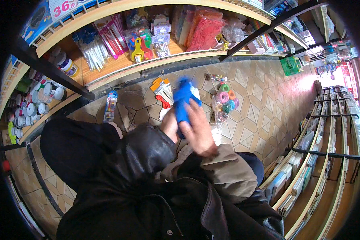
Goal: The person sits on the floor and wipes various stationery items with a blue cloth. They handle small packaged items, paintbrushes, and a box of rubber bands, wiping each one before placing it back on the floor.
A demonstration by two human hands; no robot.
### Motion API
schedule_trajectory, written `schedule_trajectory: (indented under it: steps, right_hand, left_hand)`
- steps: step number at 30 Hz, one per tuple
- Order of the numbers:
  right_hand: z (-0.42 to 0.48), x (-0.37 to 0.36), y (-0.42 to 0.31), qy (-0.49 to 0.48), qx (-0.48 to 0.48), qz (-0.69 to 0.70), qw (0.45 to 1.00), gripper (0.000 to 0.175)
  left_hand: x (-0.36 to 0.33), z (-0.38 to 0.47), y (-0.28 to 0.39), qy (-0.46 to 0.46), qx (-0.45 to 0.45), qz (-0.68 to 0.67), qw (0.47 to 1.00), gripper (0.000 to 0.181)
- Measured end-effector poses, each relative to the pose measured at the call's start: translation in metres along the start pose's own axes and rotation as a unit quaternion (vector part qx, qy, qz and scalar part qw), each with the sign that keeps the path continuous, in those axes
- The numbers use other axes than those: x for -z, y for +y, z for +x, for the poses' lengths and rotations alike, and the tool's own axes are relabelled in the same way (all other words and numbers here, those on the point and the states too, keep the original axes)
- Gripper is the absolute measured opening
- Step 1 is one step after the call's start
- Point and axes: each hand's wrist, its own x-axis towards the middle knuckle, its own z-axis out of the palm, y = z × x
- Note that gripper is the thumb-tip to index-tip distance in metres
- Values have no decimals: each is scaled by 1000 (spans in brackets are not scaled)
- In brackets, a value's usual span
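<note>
My left hand (169,125) is closed round the lower left side of a blue item (183,105), perhaps cloth, blurred by motion. Against its right side rests my right hand (198,129), the fingers laid along it; whether they grip it is not plain. Beyond the hands, on the tiled floor, lie orange-topped packets (162,87) and a bundle of red cord (163,102). Right of them is a clear bag of colourful rolls (226,99), with a small packaged item (216,77) above it. A blue-topped blister pack (110,106) lies to the left.
A low wooden shelf (114,75) curves across the front, holding bagged craft goods. Paint jars (31,109) fill the left shelf, beside a black metal post (54,69). A book rack (306,153) stands at the right. A green packet (291,66) lies near the far shelf.
</note>
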Motion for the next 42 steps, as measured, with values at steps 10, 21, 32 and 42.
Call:
schedule_trajectory:
  steps: [10,21,32,42]
  right_hand:
    - [11,-1,23,204,-40,6,978,32]
    - [5,4,78,241,-369,260,859,31]
    - [7,32,40,281,-318,555,716,33]
    - [6,27,24,339,-228,274,870,28]
  left_hand:
    - [-5,-8,-28,-78,-87,133,984,37]
    - [-3,-1,29,-60,-88,48,993,44]
    - [-2,3,47,-210,8,-170,963,65]
    - [-2,5,39,-124,-13,-142,982,54]
